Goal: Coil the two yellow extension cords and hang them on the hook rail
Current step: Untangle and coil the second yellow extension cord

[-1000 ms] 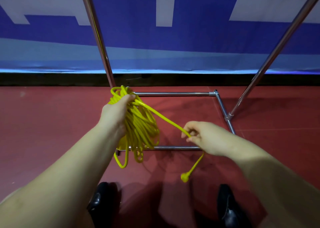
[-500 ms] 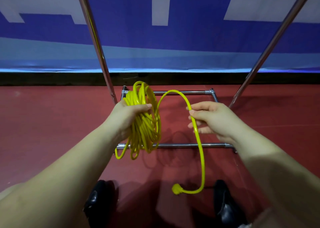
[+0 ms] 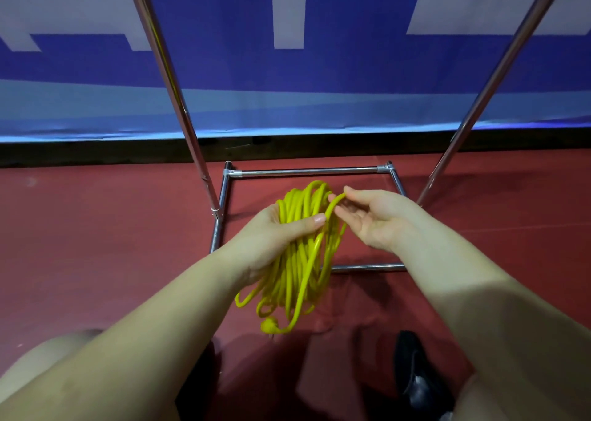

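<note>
Above the red floor point(image 3: 96, 244), in front of the base of a chrome rack point(image 3: 307, 171), a bundle of yellow cord point(image 3: 300, 260) is held up between two bare hands. The coil is gripped by the left hand point(image 3: 275, 238), whose fingers are curled round the gathered loops near their top while the thumb is pressed across the front strands; held this way, the turns are kept from sliding apart and the lower loops are left to hang free under their own weight. The last stretch of cord is guided by the right hand point(image 3: 374, 219), whose fingers are loosely bent around the strand where it arches over the top of the bundle, so that the final turn can be laid alongside the others. The plug end point(image 3: 267, 325) is seen dangling below the coil, just above the floor, which suggests that almost the whole length has been gathered and only the tail is left to be tidied. The coil is held clear of the rack's uprights point(image 3: 179, 100), probably so that no loop is snagged before hanging. Only one yellow cord is visible (the second is nowhere in view, and the hook rail itself lies above the top edge of the picture). A blue and white banner point(image 3: 351, 68) is stretched behind the rack, and a dark shoe point(image 3: 415, 379) is seen at the bottom edge. The hanging step is judged not yet begun.
</note>
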A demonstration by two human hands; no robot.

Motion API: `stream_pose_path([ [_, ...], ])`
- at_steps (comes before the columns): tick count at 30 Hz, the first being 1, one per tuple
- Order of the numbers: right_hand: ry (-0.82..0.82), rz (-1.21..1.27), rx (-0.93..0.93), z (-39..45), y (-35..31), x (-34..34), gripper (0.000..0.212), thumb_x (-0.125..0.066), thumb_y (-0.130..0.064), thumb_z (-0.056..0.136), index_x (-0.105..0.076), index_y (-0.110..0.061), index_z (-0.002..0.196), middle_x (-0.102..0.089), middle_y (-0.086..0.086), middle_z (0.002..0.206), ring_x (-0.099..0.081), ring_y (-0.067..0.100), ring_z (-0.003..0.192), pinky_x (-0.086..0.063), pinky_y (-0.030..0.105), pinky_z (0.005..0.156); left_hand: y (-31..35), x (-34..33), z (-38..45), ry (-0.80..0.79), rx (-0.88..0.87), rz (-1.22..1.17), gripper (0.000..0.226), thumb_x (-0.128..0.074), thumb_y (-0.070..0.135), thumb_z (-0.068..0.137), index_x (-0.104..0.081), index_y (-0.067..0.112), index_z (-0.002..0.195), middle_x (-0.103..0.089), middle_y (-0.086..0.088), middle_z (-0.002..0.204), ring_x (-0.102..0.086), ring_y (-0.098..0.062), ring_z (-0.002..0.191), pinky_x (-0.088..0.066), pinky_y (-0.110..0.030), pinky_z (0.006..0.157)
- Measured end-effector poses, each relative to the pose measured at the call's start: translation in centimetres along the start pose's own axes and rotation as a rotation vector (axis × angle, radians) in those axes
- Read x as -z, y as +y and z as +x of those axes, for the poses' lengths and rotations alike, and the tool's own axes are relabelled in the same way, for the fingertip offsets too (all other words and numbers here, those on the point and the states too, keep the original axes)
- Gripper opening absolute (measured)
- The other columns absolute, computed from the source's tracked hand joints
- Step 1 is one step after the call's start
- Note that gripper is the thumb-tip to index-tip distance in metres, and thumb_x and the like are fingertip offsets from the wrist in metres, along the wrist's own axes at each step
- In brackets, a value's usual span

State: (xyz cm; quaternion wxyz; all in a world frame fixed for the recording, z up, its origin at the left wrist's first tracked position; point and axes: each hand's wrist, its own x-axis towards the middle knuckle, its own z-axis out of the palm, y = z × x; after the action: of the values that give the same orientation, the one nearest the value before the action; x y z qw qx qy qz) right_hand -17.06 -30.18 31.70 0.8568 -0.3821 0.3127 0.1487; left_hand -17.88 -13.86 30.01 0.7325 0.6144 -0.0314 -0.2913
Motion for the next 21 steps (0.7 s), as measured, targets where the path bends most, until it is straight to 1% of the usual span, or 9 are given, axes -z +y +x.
stream_pose_path([
  [4, 0.016, -0.001, 0.01, 0.4, 0.0, -0.3, 0.019, -0.05, -0.006, 0.094, -0.054, 0.001, 0.077, -0.063, 0.011, 0.049, -0.063, 0.015, 0.041, -0.052, 0.023, 0.04, -0.1, -0.2, 0.1, -0.01, 0.038, -0.006, 0.033, -0.075, 0.008, 0.061, -0.068, 0.007, 0.093, -0.065, -0.017, 0.089, -0.064, -0.026, 0.076, -0.056, -0.041, 0.077],
  [5, 0.027, -0.004, 0.017, 0.4, 0.0, -0.3, 0.018, -0.051, -0.006, 0.093, -0.055, 0.0, 0.077, -0.063, 0.011, 0.051, -0.063, 0.014, 0.041, -0.052, 0.023, 0.04, -0.2, -0.1, 0.2, -0.001, 0.04, 0.001, 0.029, -0.075, 0.004, 0.065, -0.067, 0.006, 0.093, -0.065, -0.017, 0.088, -0.063, -0.027, 0.075, -0.056, -0.04, 0.077],
  [7, 0.072, -0.1, 0.051, 0.4, -0.1, -0.3, 0.015, -0.054, -0.009, 0.092, -0.056, -0.004, 0.079, -0.061, 0.008, 0.066, -0.064, 0.014, 0.045, -0.05, 0.019, 0.039, -0.2, 0.0, 0.4, 0.055, 0.032, 0.014, 0.019, -0.071, -0.003, 0.074, -0.065, 0.006, 0.089, -0.063, -0.014, 0.079, -0.061, -0.024, 0.067, -0.055, -0.036, 0.071],
  [10, 0.082, -0.517, 0.14, 0.1, 0.1, -0.4, 0.018, -0.058, -0.03, 0.091, -0.058, -0.014, 0.084, -0.055, 0.002, 0.081, -0.061, 0.013, 0.066, -0.049, 0.016, 0.043, -0.2, 0.5, 0.9, 0.191, 0.038, -0.012, 0.013, -0.068, -0.004, 0.076, -0.063, 0.007, 0.078, -0.063, -0.008, 0.065, -0.061, -0.019, 0.055, -0.055, -0.034, 0.066],
  [13, -0.087, -1.037, 0.234, -1.0, 1.3, -0.7, 0.03, -0.061, -0.046, 0.084, -0.06, -0.016, 0.081, -0.058, 0.0, 0.077, -0.058, 0.011, 0.066, -0.051, 0.023, 0.052, 0.2, 1.3, 1.6, 0.319, 0.078, -0.103, 0.007, -0.068, 0.001, 0.077, -0.064, 0.006, 0.074, -0.064, -0.01, 0.061, -0.062, -0.02, 0.051, -0.056, -0.036, 0.064],
  [15, -0.215, -1.382, 0.372, -1.4, 2.5, -0.5, 0.027, -0.07, -0.042, 0.077, -0.058, -0.018, 0.074, -0.056, -0.004, 0.066, -0.053, 0.007, 0.057, -0.048, 0.024, 0.055, 0.4, 1.9, 1.8, 0.403, 0.119, -0.137, 0.006, -0.07, 0.004, 0.076, -0.064, 0.003, 0.074, -0.062, -0.012, 0.059, -0.061, -0.023, 0.048, -0.056, -0.038, 0.06],
  [17, -0.301, -1.641, 0.482, -1.2, 3.4, 0.0, 0.026, -0.073, -0.034, 0.078, -0.057, -0.014, 0.071, -0.049, -0.008, 0.061, -0.041, 0.004, 0.052, -0.039, 0.023, 0.056, 0.5, 2.5, 2.1, 0.475, 0.127, -0.173, 0.008, -0.072, 0.005, 0.074, -0.065, 0.001, 0.075, -0.063, -0.013, 0.059, -0.062, -0.024, 0.049, -0.057, -0.042, 0.061],
  [19, -0.317, -1.734, 0.5, -0.8, 3.6, 0.5, 0.023, -0.068, -0.027, 0.083, -0.06, -0.008, 0.077, -0.046, -0.008, 0.061, -0.037, 0.004, 0.053, -0.035, 0.026, 0.058, 0.7, 3.0, 2.2, 0.524, 0.119, -0.221, 0.009, -0.073, 0.005, 0.074, -0.065, 0.001, 0.075, -0.065, -0.012, 0.056, -0.064, -0.023, 0.048, -0.058, -0.041, 0.058],
  [21, -0.32, -1.761, 0.482, -0.5, 3.4, 0.9, 0.015, -0.064, -0.025, 0.086, -0.062, -0.011, 0.081, -0.049, -0.007, 0.065, -0.041, 0.008, 0.058, -0.037, 0.027, 0.062, 1.0, 3.9, 2.4, 0.558, 0.106, -0.269, 0.008, -0.072, 0.005, 0.075, -0.064, 0.002, 0.076, -0.065, -0.011, 0.056, -0.065, -0.022, 0.048, -0.058, -0.038, 0.054],
])
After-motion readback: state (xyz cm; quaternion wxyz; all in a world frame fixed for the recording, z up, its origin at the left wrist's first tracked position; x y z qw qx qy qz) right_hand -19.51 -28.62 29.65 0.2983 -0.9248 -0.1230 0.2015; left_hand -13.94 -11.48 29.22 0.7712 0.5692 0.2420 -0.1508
